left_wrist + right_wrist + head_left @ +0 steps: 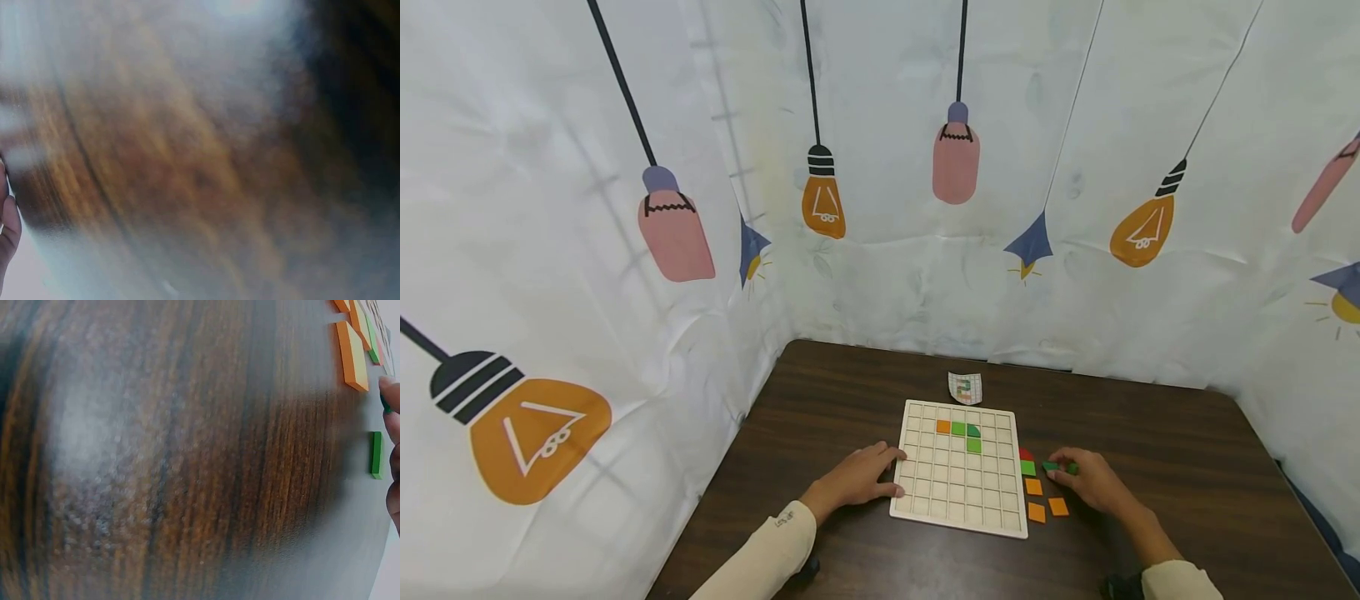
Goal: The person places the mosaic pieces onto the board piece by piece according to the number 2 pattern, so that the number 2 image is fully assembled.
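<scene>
My left hand [861, 477] rests at the left edge of a pale square grid board [955, 492], its fingertips and thumb touching the rim. On the board sit an orange tile [943, 427], two light green tiles [973, 446] and a dark green tile with a rounded corner [973, 431]. Right of the board, my right hand [1092, 481] pinches a dark green tile [1050, 468] between thumb and fingertips. Another green tile [376, 455] lies on the table beneath its fingers. In the left wrist view only a bit of the hand [9, 232] shows.
Three orange tiles [1058, 507], a light green tile [1028, 468] and a red tile [1026, 455] lie between the board and my right hand. A small paper card with a grid pattern [965, 388] lies behind the board on the dark wooden table [842, 392]. Printed curtains enclose the table.
</scene>
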`<state>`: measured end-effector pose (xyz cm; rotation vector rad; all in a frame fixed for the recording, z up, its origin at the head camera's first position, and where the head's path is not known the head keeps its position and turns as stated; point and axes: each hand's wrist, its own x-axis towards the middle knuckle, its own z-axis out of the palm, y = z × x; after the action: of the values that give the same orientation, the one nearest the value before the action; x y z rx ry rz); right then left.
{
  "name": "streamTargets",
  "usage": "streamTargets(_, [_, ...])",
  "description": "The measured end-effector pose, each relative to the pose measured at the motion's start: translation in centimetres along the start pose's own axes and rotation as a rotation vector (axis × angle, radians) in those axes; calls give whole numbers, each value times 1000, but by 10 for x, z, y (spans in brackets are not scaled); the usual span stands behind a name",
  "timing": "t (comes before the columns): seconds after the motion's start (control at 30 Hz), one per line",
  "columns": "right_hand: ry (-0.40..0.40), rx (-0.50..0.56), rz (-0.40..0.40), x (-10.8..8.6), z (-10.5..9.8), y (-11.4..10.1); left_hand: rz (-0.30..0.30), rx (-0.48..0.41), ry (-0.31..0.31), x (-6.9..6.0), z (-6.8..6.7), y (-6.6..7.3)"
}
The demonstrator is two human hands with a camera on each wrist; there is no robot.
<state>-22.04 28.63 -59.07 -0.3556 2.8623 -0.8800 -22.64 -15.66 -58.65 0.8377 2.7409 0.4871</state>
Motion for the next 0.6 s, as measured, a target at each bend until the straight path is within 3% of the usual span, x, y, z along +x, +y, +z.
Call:
streamTargets(0.23, [34, 33, -24, 1, -2, -2, 8, -5, 5, -1, -1, 0])
streamTargets(0.6, [15, 102, 44, 4, -4, -11, 3, -2, 1, -1, 0, 0])
